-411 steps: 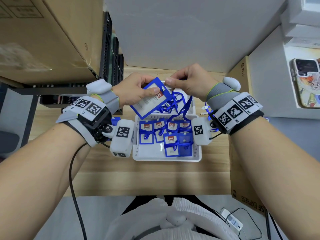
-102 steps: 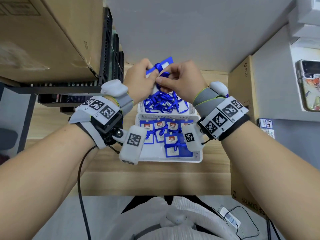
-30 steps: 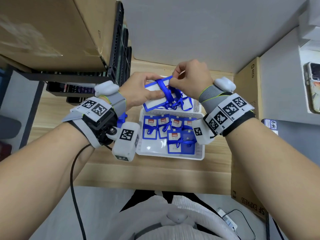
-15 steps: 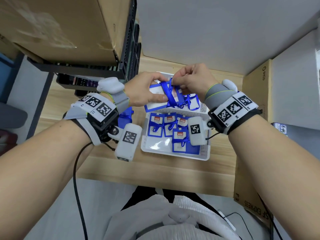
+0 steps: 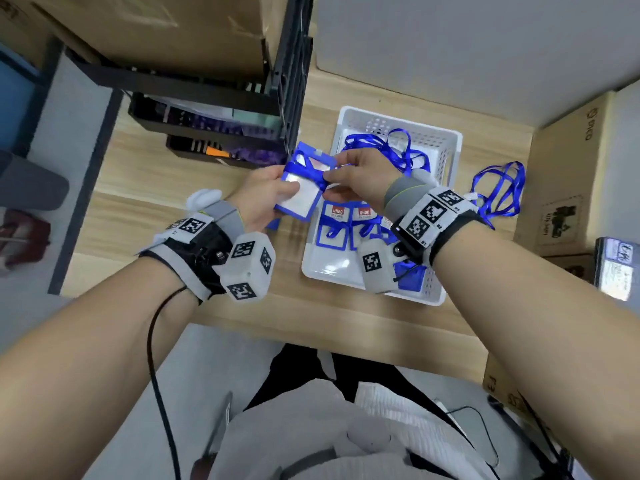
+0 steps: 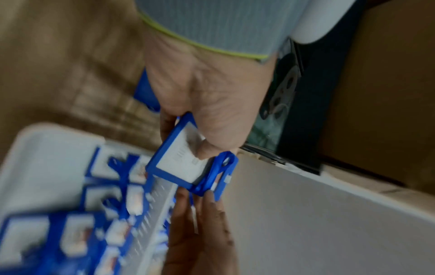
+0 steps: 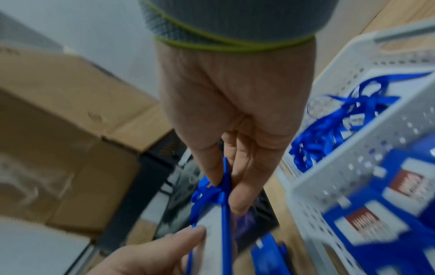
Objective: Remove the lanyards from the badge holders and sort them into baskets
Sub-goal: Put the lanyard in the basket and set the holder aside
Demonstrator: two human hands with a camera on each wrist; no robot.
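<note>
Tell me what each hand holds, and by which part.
Left hand holds the badge holder by its lower edge; right hand pinches its top, at the strap.

Wooden desk, cardboard boxes, black rack, grey wall

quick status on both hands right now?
Left hand: grips the blue badge holder.
Right hand: pinches the blue lanyard strap at the holder's edge.
</note>
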